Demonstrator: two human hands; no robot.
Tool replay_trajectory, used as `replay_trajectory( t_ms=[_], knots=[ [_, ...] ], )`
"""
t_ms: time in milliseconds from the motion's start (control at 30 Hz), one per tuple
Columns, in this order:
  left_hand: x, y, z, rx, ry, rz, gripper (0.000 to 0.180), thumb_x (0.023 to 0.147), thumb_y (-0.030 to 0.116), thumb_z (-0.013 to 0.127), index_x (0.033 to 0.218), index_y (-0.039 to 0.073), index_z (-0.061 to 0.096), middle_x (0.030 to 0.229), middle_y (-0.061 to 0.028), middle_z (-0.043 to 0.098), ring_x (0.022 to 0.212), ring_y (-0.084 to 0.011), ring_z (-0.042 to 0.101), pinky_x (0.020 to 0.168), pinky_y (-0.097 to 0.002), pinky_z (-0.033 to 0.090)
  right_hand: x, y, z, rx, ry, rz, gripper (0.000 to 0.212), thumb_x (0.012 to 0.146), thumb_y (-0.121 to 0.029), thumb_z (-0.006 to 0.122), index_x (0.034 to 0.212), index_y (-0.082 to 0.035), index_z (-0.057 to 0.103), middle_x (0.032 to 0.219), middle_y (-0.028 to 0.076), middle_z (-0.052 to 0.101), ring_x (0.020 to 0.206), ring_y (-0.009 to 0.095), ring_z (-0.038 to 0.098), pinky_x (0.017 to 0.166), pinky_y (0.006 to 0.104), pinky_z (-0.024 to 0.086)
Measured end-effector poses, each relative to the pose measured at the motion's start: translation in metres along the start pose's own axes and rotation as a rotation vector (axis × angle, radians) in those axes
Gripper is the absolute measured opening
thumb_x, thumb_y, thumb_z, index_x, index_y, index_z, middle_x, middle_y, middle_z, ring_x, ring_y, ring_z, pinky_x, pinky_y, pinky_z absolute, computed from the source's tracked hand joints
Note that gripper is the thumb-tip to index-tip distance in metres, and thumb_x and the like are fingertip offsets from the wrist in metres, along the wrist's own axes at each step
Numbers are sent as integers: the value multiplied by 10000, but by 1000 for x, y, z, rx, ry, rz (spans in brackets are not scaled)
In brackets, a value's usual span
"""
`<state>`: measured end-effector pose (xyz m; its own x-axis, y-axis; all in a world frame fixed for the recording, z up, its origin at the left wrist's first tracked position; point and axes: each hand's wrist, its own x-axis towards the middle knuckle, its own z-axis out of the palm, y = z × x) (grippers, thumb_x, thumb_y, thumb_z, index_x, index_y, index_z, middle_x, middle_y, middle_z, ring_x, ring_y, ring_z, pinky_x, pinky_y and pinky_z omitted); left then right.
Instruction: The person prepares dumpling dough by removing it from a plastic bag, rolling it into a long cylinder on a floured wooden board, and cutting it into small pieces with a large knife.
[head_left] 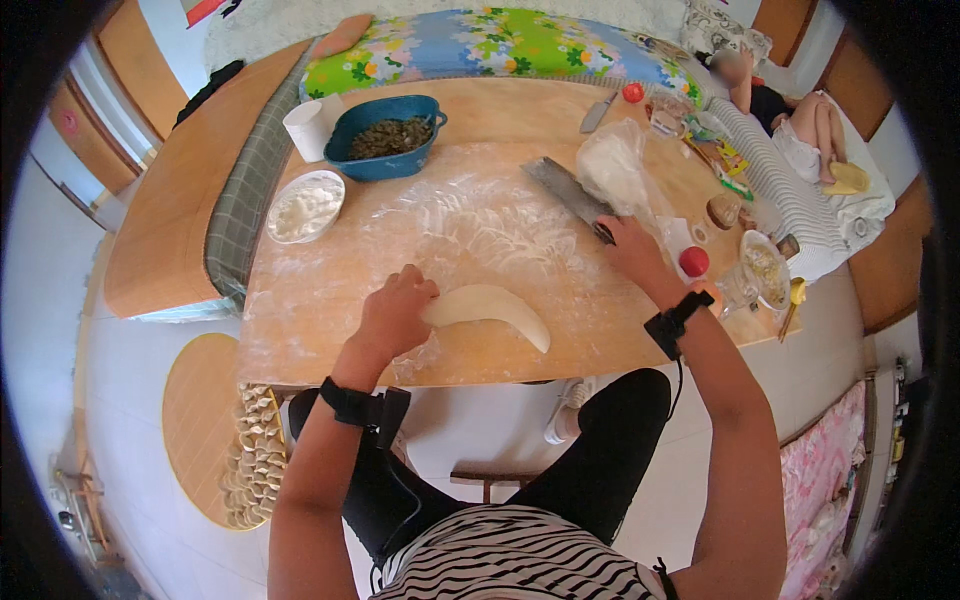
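Observation:
A long, curved roll of pale dough [497, 306] lies on the floured wooden table [300, 340] in front of me. My left hand [395, 312] has its fingers curled at the roll's left end, closed on it. To the right, my right hand [634, 252] is wrapped round the dark handle of a cleaver [562, 188]. The cleaver's wide grey blade points up and to the left, low over the table or lying on it. Beyond the dough, white flour is smeared over the tabletop.
A blue basin [372, 165] of dark chopped filling, a bowl of flour [305, 207] and a white cylindrical container [305, 131] stand back left. Right are a plastic bag [612, 165], a red ball-like object [693, 262] and another knife [598, 112]. Several dumplings [255, 465] sit lower left. Someone reclines far right.

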<state>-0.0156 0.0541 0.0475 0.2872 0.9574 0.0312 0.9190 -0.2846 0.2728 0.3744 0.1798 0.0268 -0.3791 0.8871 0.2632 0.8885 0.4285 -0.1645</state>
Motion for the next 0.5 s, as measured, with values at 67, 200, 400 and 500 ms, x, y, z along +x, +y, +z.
replay_trajectory(
  t_ms=[67,200,400,500],
  knots=[
    [3,7,9,-107,13,38,487,677,154,698,1145,118,569,1145,-114,572,1100,-315,550,905,-426,486,6,3,-3,-32,-76,77,433,787,-102,576,1220,-100,557,1184,170,558,1034,371,560,881,439,465],
    [4,19,15,-125,98,53,530,704,139,692,1212,102,544,1150,-119,575,1102,-322,549,909,-411,477,6,-48,-20,-39,-79,-117,450,792,-172,625,1229,-90,554,1165,174,570,1046,357,558,905,438,446],
    [3,32,25,-123,40,31,477,695,141,723,1149,112,581,1076,-110,581,1074,-318,559,879,-407,486,-41,-153,22,332,-263,-128,529,730,-233,708,1217,-91,562,1092,159,574,1018,344,573,858,435,477],
    [-23,37,17,-195,79,117,469,679,103,721,1126,111,580,1082,-107,591,1069,-323,561,880,-411,485,-63,-172,-2,359,-287,-146,483,710,-191,694,1176,-118,595,1031,142,572,989,343,582,824,431,497]
  ],
)
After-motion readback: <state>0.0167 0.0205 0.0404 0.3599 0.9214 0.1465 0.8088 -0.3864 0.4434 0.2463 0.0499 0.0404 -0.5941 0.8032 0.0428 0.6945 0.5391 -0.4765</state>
